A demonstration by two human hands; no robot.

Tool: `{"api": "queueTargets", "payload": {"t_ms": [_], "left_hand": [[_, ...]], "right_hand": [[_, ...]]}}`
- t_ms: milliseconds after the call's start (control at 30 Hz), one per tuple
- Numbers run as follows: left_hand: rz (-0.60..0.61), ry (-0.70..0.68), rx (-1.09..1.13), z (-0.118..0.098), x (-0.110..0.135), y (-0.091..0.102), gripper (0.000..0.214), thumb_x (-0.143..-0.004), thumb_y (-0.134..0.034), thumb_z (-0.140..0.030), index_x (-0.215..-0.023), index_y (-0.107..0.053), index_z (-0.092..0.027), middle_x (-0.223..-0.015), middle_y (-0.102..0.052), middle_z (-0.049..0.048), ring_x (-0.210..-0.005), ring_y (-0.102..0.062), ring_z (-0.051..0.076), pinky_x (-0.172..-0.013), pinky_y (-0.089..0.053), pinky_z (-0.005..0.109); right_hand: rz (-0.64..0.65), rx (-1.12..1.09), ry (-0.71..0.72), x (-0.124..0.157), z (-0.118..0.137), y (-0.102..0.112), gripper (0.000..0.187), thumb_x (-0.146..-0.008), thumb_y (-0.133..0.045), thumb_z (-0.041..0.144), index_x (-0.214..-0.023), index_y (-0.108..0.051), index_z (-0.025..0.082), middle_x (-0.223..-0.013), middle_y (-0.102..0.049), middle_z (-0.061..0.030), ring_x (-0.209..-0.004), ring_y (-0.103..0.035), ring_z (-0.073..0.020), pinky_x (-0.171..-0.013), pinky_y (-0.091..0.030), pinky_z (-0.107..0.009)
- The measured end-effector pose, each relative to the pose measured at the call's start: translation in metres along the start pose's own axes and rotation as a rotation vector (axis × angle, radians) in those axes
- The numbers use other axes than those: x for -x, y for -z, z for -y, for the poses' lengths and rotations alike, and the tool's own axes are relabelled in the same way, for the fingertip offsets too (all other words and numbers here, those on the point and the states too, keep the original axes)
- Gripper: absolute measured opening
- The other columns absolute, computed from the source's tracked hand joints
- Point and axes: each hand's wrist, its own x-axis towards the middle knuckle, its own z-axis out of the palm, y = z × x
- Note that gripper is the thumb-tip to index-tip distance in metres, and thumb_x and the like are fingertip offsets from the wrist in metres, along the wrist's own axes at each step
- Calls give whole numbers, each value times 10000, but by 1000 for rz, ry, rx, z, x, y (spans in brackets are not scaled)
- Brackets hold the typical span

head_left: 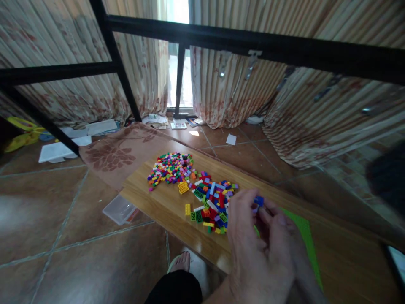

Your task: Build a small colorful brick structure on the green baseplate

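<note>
My left hand (pixel 256 249) is in front, its fingers curled and closed, and it partly covers my right hand (pixel 294 240). Between the fingertips of both hands shows a blue toy brick (pixel 259 200), with the fingers of my right hand against it. A bit of purple shows just below the blue brick. What my left hand grips is hidden by its own fingers. Beside it, on the wooden board, lies a pile of larger toy bricks (pixel 211 203) in mixed colours. To the right, a lime-green baseplate (pixel 305 236) is partly covered by my hands.
A heap of small toy bricks (pixel 172 166) lies farther along the wooden bench (pixel 171 211). Below its edge, a clear plastic box (pixel 118 210) rests on the tiles near my foot (pixel 182 262). Black metal bars (pixel 221 36) cross in front of the curtains (pixel 221 93).
</note>
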Motion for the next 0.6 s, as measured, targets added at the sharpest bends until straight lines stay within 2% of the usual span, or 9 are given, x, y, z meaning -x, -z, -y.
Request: {"api": "queueTargets", "payload": {"t_ms": [133, 300, 400, 467, 533, 600], "left_hand": [[137, 137, -36, 9, -3, -3, 527, -837, -637, -265, -1333, -468, -213, -1290, -551, 121, -1149, -558, 245, -958, -481, 406], [401, 140, 0, 13, -6, -2, 325, -877, -586, -270, -1198, -568, -221, -1107, -648, 72, -982, -628, 192, -897, -504, 358], [443, 72, -31, 17, -5, -3, 307, -861, -606, -230, -1168, -592, -229, -1065, -664, 55, -942, -636, 181, -864, -510, 335], [445, 25, -46, 19, -4, -5, 307, -849, -615, -200, -1154, -610, -236, -1075, -666, 51, -940, -639, 178, -853, -513, 321], [448, 16, -39, 20, -2, -7, 301, -848, -616, -195, -1145, -623, -237, -1080, -671, 50, -947, -644, 180, -852, -518, 315], [456, 58, 4, 20, 0, -9, 303, -854, -616, -212, -1157, -621, -228, -1065, -682, 54, -947, -654, 187, -854, -526, 322]], "right_hand": [[-62, -154, -22, 17, 22, 15, 377, -646, -818, 342, -1003, -721, 267, -918, -730, -29, -760, -687, -179, -692, -569, -301], [-13, -135, 75, 18, 30, 27, 313, -711, -779, 360, -1012, -733, 286, -945, -732, -30, -850, -668, -168, -776, -539, -282], [20, -71, 85, 18, 31, 36, 272, -792, -697, 426, -1020, -732, 281, -1000, -726, -42, -887, -658, -183, -772, -530, -299], [7, 13, 102, 19, 32, 37, 252, -791, -702, 419, -993, -739, 271, -995, -726, -39, -895, -651, -185, -774, -522, -296], [-62, 43, 117, 19, 33, 35, 219, -790, -708, 400, -951, -744, 255, -953, -725, -34, -866, -646, -176, -757, -517, -286], [-154, -62, 116, 19, 33, 32, 203, -810, -680, 412, -898, -741, 239, -886, -717, -29, -789, -638, -162, -685, -515, -270]]}}
